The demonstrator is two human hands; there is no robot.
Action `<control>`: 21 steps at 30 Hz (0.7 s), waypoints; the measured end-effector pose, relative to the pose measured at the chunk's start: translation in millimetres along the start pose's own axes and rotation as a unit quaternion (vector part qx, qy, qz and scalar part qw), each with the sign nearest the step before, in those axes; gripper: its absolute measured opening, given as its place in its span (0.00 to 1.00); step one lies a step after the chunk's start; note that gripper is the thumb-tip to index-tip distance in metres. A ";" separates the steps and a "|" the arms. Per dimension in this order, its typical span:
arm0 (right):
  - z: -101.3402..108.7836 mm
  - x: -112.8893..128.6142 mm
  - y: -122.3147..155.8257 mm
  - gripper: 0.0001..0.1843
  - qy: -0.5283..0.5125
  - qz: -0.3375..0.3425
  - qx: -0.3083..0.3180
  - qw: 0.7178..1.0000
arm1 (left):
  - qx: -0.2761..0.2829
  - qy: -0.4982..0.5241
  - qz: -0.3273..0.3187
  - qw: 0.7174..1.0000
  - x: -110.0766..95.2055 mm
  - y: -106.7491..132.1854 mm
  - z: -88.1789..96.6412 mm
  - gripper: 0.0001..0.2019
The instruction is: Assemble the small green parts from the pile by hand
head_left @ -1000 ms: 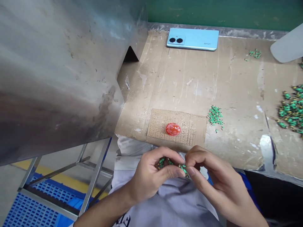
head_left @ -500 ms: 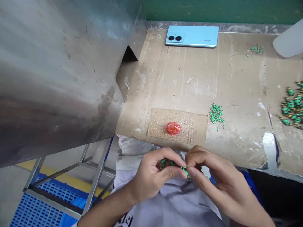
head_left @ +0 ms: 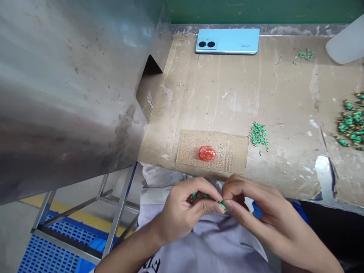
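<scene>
while both hands meet just below the bench edge, over the lap, the left hand [head_left: 182, 212] is curled around a small cluster of green parts [head_left: 199, 196], its thumb and forefinger pinched shut on one green piece [head_left: 221, 205]; the right hand [head_left: 256, 212] closes on that same piece from the other side, fingertips touching the left's. holding the cluster cupped in the palm seems to keep a supply close, so that single pieces can be worked between the fingertips without reaching to the bench

a small pile of green bits [head_left: 258, 133] lies just right of a scored cardboard pad [head_left: 227, 153], and a red blob [head_left: 207, 153] sits near the pad's middle, within easy reach of the hands. a larger heap of green and dark parts [head_left: 349, 123] lies at the far right, and a few stray bits [head_left: 306, 54] lie near the back

the bench [head_left: 284, 94] is covered in worn, scratched cardboard with white marks. a light blue phone [head_left: 227, 41] lies face down at the back, against a green wall [head_left: 256, 11]. a big dull steel housing [head_left: 71, 83] fills the left, on a metal frame [head_left: 113, 216] over a blue slatted floor mat [head_left: 48, 254]
</scene>
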State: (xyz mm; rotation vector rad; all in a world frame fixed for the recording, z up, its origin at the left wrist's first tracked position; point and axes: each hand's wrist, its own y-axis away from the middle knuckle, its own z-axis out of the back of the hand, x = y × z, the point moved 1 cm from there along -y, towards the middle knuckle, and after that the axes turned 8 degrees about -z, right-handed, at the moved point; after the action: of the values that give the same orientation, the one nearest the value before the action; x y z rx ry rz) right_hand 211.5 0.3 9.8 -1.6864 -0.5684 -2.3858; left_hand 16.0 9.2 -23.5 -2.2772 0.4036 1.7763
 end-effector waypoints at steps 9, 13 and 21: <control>4.3 -0.5 -0.5 0.11 -0.028 -0.057 0.048 0.997 | 0.015 -0.031 -0.031 0.999 -0.7 -0.4 0.0 0.07; 3.4 -2.1 2.5 0.11 -0.057 -0.061 0.053 0.995 | 0.011 -0.003 -0.028 1.000 -1.9 -0.4 -0.7 0.07; 1.6 -3.4 4.6 0.10 -0.072 -0.055 0.044 0.995 | 0.003 -0.011 -0.021 1.000 0.4 1.0 -0.5 0.10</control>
State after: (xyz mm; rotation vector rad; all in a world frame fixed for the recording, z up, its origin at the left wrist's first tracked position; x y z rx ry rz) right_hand 215.6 -3.5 8.1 -1.8454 -0.7952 -2.2854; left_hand 16.2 8.0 -23.7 -2.2440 0.3527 1.7758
